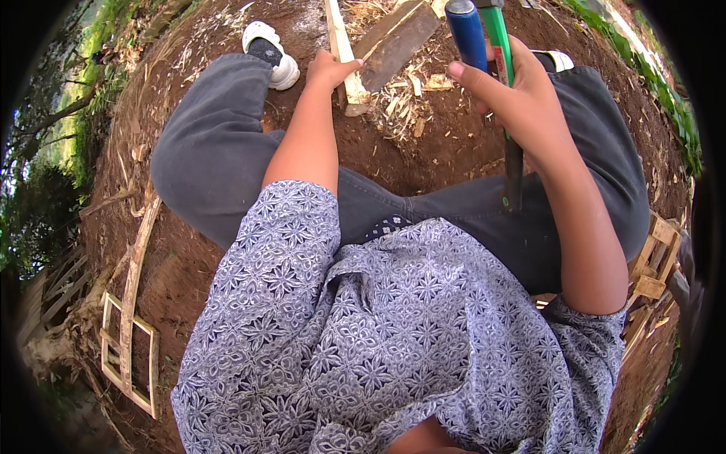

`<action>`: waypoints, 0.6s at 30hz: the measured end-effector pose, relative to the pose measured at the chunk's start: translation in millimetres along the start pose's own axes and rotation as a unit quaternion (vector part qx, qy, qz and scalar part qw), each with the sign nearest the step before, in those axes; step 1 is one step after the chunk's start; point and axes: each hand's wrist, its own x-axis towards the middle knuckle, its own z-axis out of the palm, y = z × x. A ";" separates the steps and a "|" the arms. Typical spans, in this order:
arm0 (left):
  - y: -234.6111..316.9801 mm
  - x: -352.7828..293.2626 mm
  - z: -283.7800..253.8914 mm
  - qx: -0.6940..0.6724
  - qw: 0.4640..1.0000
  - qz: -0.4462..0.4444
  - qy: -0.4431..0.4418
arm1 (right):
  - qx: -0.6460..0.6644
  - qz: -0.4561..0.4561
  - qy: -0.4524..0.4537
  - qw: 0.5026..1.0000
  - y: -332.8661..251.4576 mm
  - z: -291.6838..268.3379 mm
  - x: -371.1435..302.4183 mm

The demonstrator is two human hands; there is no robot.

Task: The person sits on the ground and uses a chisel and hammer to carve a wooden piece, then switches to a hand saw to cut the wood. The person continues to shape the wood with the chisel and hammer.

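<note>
My left hand (330, 72) is closed around the near part of a pale wooden strip (338, 34), which stretches away to the top edge. In my right hand (522, 98), raised on the right, are two tools held together. One has a thick blue handle (466, 38) with a grey end cap; its lower part is hidden by the hand, so its kind does not show. The other looks like a hammer, with a green shaft (497, 34) and a dark grip (513, 174) hanging below my hand. Its dark head is cut off by the top edge.
A dark, wide board (401, 41) lies just right of the strip. Wood shavings (404, 106) cover the brown soil between my bent legs. Wooden frames lie at the left (153, 371) and right (656, 250). A long stick (136, 265) leans over the left frame.
</note>
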 end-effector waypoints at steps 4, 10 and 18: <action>-28.6 19.1 2.5 -0.007 0.999 -0.036 0.021 | -0.010 -0.015 0.017 1.000 15.5 4.8 8.3; -1.9 5.0 -5.5 -0.043 0.997 -0.056 -0.026 | -0.064 -0.008 0.012 0.998 49.1 6.1 24.8; 105.5 -56.6 -61.1 -0.271 0.954 0.042 -0.118 | -0.068 -0.020 0.028 0.997 49.6 0.6 35.1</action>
